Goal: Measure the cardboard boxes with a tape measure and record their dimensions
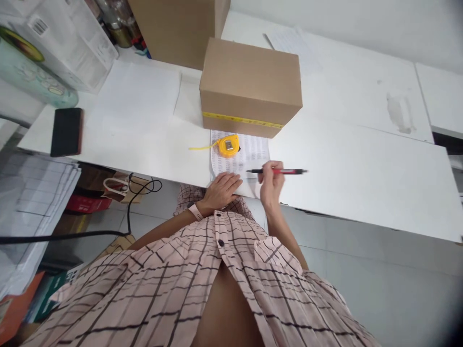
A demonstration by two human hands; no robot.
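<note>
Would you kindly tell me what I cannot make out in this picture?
In the head view:
White printed sheet: text too small and blurred to read; far edge hidden behind the smaller brown cardboard box.
Sheet's near edge: partly covered by the left hand.
Red-and-black pen: part of the barrel hidden by the right hand.
Yellow tape measure: markings too small to read.
Larger brown cardboard box: top cut off by the upper edge.
</note>
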